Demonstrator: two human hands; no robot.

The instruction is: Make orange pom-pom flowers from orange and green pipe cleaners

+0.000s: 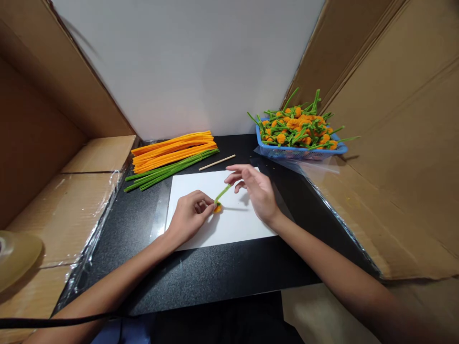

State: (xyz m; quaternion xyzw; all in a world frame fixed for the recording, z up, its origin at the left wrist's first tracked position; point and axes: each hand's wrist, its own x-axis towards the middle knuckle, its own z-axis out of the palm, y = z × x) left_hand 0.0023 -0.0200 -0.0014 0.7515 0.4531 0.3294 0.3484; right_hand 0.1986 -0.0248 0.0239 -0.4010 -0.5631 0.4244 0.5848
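Observation:
Between thumb and fingers, my left hand (191,212) pinches a small orange pipe-cleaner flower (218,209) low over the white paper sheet (201,241). The flower's fuzzy green stem (223,193) slants up and to the right, toward my right hand (256,191). That hand is raised with its fingers apart, its fingertips close to the stem's tip; whether they touch it I cannot tell. My left fingers hide part of the flower head.
Orange pipe cleaners (172,150) and green pipe cleaners (168,169) lie at the back left, near a thin wooden stick (217,162). A blue basket (301,152) heaped with finished-looking orange flowers stands back right. Cardboard walls flank the black table (215,282); a tape roll (19,258) sits left.

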